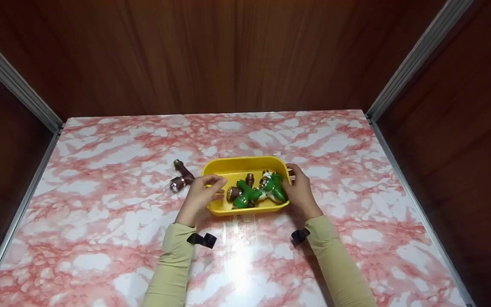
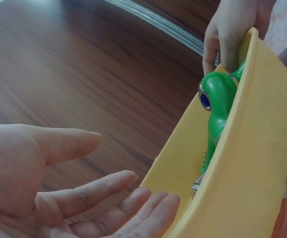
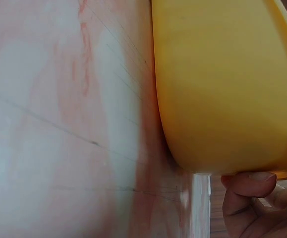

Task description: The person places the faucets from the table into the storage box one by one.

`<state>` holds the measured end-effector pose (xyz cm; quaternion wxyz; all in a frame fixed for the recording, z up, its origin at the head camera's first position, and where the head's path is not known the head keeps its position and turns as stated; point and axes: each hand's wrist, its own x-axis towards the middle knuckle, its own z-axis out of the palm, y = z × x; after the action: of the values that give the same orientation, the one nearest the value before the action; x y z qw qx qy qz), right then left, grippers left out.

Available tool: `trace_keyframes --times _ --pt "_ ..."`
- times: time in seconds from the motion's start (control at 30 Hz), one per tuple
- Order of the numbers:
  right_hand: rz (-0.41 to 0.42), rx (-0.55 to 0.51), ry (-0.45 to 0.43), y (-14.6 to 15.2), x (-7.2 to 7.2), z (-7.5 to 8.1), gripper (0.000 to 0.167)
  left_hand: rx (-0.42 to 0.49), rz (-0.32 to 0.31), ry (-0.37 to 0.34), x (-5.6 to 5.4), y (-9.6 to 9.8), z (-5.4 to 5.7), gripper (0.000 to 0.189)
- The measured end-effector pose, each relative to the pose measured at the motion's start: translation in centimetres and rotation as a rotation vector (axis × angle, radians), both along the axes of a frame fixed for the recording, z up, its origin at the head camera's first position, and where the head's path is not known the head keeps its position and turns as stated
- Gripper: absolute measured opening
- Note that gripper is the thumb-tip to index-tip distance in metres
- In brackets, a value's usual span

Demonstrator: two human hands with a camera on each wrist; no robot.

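A yellow plastic tub (image 1: 245, 163) stands on the table with green taps (image 1: 245, 195) and brown and white pieces (image 1: 249, 179) inside. My right hand (image 1: 300, 192) grips the tub's right end at the rim. Over the left end hangs my left hand (image 1: 199, 197), its fingers loosely extended and nothing between them. In the left wrist view, those fingertips are right at the tub wall (image 2: 252, 148), and a green tap (image 2: 220, 101) shows past the rim. A brown tap (image 1: 182, 177) with a brass threaded end lies just outside the tub, behind my left hand, which partly hides it.
The table (image 1: 100, 213) has a red and white marbled top. Brown wood-grain panels (image 1: 228, 55) rise at the back and both sides, with metal rails (image 1: 420, 55) at the corners. Black straps (image 1: 203, 240) hang at both sleeves.
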<state>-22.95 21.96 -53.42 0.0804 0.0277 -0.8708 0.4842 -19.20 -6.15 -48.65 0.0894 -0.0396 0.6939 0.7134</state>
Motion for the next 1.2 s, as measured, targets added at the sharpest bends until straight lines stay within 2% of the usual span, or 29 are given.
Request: trace_keyframes --times 0.3,0.67,1.2 --pt "-0.008 -0.009 -0.036 -0.1 0.1 0.3 0.043 0.032 0.004 -0.029 -0.1 -0.4 0.1 0.025" --pt "-0.008 -0.008 -0.046 0.0 0.0 0.0 0.043 0.072 0.023 -0.013 0.0 -1.0 0.2 0.025" --pt "-0.002 -0.028 -0.050 0.1 -0.1 0.1 0.044 0.072 0.020 -0.040 0.2 -2.0 0.8 0.033"
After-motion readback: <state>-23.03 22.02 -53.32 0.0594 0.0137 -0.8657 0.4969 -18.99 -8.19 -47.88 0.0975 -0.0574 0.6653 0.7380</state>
